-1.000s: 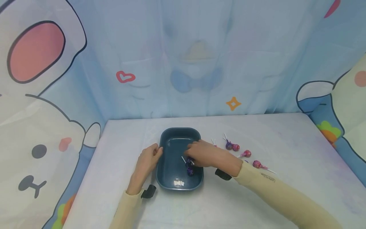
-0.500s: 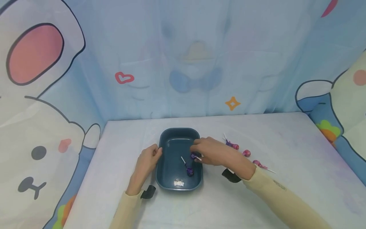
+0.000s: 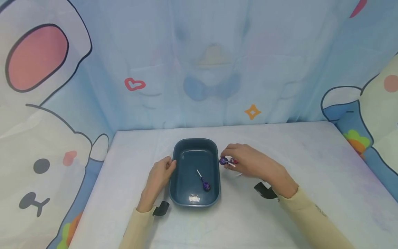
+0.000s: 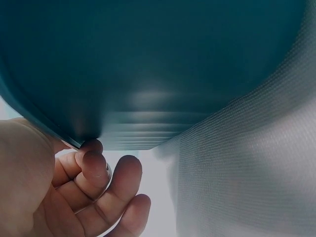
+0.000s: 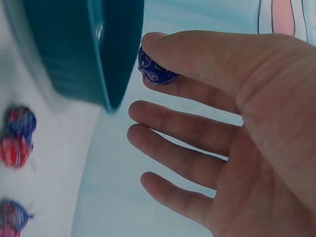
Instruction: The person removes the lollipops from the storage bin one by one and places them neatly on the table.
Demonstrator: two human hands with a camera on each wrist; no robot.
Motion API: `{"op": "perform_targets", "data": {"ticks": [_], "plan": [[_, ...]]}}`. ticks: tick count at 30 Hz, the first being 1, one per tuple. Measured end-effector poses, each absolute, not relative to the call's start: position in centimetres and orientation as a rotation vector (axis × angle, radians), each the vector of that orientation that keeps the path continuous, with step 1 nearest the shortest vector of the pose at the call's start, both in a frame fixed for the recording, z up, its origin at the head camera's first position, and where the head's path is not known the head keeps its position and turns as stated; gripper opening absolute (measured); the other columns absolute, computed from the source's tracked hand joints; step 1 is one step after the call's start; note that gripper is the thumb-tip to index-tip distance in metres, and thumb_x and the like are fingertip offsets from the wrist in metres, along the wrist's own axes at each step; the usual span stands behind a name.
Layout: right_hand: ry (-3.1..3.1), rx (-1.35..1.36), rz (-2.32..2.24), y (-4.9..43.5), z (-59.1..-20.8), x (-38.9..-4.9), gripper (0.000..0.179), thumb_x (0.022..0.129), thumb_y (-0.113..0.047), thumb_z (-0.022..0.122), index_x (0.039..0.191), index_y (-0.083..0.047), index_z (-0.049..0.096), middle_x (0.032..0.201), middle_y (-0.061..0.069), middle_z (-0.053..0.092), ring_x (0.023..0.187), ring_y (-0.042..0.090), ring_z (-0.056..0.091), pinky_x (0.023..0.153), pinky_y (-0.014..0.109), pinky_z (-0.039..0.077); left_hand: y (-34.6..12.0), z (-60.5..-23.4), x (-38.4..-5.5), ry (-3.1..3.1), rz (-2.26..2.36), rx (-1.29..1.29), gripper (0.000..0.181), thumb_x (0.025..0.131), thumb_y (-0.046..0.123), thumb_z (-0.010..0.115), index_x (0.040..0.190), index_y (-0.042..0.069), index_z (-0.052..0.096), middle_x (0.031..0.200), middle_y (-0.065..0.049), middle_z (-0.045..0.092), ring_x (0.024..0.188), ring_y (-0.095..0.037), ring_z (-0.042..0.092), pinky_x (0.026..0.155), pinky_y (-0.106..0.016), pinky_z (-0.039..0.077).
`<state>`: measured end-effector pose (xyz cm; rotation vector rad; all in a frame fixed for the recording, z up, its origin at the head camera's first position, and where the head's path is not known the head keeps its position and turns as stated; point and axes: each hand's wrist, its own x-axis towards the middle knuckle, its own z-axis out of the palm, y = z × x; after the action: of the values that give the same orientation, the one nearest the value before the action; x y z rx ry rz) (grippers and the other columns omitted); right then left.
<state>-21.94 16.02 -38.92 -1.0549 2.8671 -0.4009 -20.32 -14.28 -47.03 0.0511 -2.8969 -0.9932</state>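
Note:
A purple-wrapped lollipop [image 5: 154, 69] is pinched between the thumb and index finger of my right hand [image 3: 252, 160], just beyond the right rim of the dark teal tray [image 3: 218, 180]. In the right wrist view the other fingers are spread and nearly straight. My left hand [image 3: 160, 174] pinches the tray's left rim; the left wrist view shows its fingertips [image 4: 94, 165] at that edge. Another purple lollipop [image 3: 206, 186] lies inside the tray, its white stick pointing up and left.
A red-wrapped lollipop [image 3: 234, 160] shows right beside the held one. Several lollipops lie on the white tabletop in the right wrist view, among them a red one [image 5: 15, 150] and a blue one [image 5: 21, 121]. A printed curtain [image 3: 211, 103] stands behind the table.
My right hand has moved right, out of the tray, carrying the purple lollipop. It now covers most of the lollipops lying on the table. My left hand stays at the rim.

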Motion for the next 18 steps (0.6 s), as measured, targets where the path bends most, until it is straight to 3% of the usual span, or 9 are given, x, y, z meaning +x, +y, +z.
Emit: {"op": "perform_targets", "data": {"ticks": [4,18], "plan": [[2.891,-0.971,-0.412,17.6,-39.2,-22.3,0.034,0.078,-0.027,0.072,0.109,-0.019,0.063,0.106,-0.003,0.061,0.096,0.015,0.059,0.084,0.036,0.049,-14.3,-46.9,-20.3,-2.898,-0.993,0.056,0.032,0.093,0.037,0.047,0.070,0.015,0.046,0.056,0.002,0.044,0.051,-0.013,0.042,0.047,-0.026,0.032],[2.875,-0.848,-0.485,21.5,-40.9,-23.2,0.034,0.079,-0.024,0.071,0.111,-0.015,0.061,0.105,-0.001,0.060,0.096,0.018,0.059,0.084,0.037,0.049,-14.2,-46.8,-20.2,-2.889,-1.021,0.049,0.032,0.093,0.037,0.047,0.070,0.015,0.047,0.055,0.002,0.044,0.050,-0.013,0.042,0.046,-0.025,0.032]]}}
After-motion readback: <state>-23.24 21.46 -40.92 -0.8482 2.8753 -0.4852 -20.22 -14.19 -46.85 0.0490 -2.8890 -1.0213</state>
